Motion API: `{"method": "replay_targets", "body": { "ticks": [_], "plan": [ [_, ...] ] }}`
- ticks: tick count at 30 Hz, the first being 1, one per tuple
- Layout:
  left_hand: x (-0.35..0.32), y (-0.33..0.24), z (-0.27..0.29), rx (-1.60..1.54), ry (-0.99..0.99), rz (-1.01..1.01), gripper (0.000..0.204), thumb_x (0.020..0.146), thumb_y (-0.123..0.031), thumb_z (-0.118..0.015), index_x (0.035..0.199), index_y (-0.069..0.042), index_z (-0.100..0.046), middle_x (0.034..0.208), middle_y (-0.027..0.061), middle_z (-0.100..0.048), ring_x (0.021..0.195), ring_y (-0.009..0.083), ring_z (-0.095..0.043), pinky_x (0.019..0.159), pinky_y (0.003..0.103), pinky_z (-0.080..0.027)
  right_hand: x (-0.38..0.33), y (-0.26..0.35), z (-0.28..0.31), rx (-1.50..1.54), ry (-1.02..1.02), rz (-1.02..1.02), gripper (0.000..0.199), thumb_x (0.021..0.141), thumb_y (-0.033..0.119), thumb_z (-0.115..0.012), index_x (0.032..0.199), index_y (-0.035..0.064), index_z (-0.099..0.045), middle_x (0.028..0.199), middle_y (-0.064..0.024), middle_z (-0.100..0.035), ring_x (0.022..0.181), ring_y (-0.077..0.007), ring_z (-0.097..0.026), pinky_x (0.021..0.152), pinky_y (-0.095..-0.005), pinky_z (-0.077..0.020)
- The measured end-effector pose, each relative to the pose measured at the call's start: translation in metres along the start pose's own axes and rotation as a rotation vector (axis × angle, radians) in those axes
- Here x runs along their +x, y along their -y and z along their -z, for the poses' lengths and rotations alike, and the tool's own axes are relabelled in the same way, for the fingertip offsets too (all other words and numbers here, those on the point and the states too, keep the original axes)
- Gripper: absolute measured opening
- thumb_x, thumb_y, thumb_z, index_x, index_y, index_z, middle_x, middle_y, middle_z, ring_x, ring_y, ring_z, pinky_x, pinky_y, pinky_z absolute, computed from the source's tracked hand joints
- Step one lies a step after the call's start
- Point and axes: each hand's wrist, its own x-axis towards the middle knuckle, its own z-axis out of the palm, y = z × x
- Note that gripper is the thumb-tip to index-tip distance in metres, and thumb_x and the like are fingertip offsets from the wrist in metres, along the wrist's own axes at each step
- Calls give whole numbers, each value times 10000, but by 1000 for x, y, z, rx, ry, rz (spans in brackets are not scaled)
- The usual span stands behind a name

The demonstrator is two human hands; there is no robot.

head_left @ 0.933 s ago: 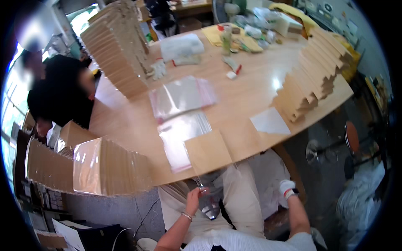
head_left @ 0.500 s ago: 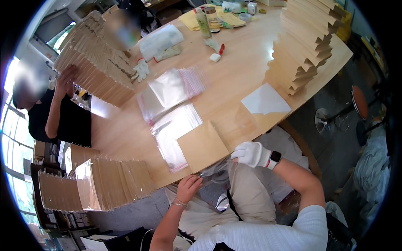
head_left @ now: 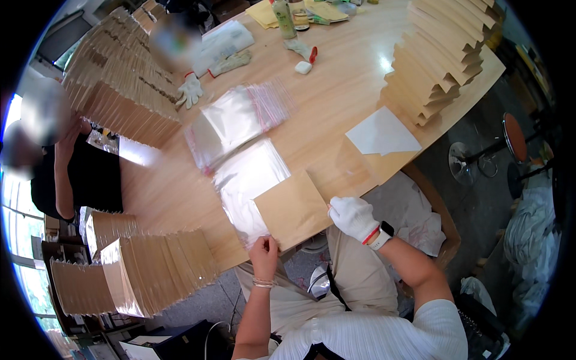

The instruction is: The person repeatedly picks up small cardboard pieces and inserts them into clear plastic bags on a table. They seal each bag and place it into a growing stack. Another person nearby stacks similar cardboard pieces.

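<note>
A flat brown paper envelope [head_left: 292, 207] lies at the table's near edge, partly over a stack of clear plastic bags [head_left: 249, 177]. My left hand [head_left: 264, 251], bare with bracelets at the wrist, is closed in a pinch beside the envelope's near left corner. What lies between its fingertips is too small to make out. On the other side, my right hand [head_left: 353, 217] in a white glove is closed next to the envelope's right corner; its fingers hide whatever they hold. Farther back rests another pile of clear bags [head_left: 240, 120] with pink-edged strips.
Folded brown envelopes [head_left: 432, 72] stand in a row at the right, with a white sheet [head_left: 384, 132] nearby. Packed brown stacks [head_left: 162, 264] stand at the left. White gloves [head_left: 191, 90] and a green bottle [head_left: 284, 19] lie farther back. Co-workers sit at the left.
Both hands have risen to the table edge, the left a little leftward. Clear film that hung between them below the envelope no longer shows. A co-worker's hands have moved left and down.
</note>
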Motion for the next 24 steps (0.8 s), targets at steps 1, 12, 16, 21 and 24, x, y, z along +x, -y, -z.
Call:
{"method": "replay_targets", "body": {
  "ticks": [1, 12, 16, 21, 24],
  "plan": [
    [1, 0, 1, 83, 12, -42, 158, 843, -126, -563, 798, 26, -561, 614, 115, -595, 503, 169, -565, 510, 288, -453, 0, 0, -2, -18, -10, -5, 180, 799, 242, -541, 690, 106, -494, 557, -114, -543, 529, -308, -562, 463, -433, -438],
    [0, -20, -8, -314, 90, 198, 467, 901, -266, -479, 1219, 60, -376, 862, 96, -552, 704, 151, -551, 598, 286, -487, 11, 12, 14, -35, 178, -226, 303, 833, 369, -491, 754, 78, -523, 721, -184, -606, 698, -388, -584, 592, -499, -444],
    [-4, -38, 3, -319, 209, 7, 496, 875, -285, -543, 1199, 55, -383, 1019, 153, -544, 880, 195, -531, 817, 306, -420, 7, 2, -2, 178, 286, -236, 338, 804, 320, -567, 970, 27, -538, 778, -149, -612, 750, -285, -590, 668, -395, -455],
    [-36, -79, 60, -268, 114, -210, 484, 874, -272, -547, 1182, 63, -383, 1019, 203, -533, 926, 250, -533, 819, 314, -420, -9, 51, 9, 1137, 282, -198, 624, 811, 42, -572, 1356, -6, -273, 1179, -108, -504, 1019, -149, -492, 840, -254, -415],
    [-94, -135, 146, -212, 33, -269, 494, 871, -262, -553, 1203, 58, -375, 992, 201, -543, 885, 252, -548, 774, 326, -442, 2, 103, 28, 1215, 281, 15, 580, 803, 23, -560, 1332, -14, -325, 1248, -112, -465, 1118, -172, -457, 920, -273, -378]
  ]
}}
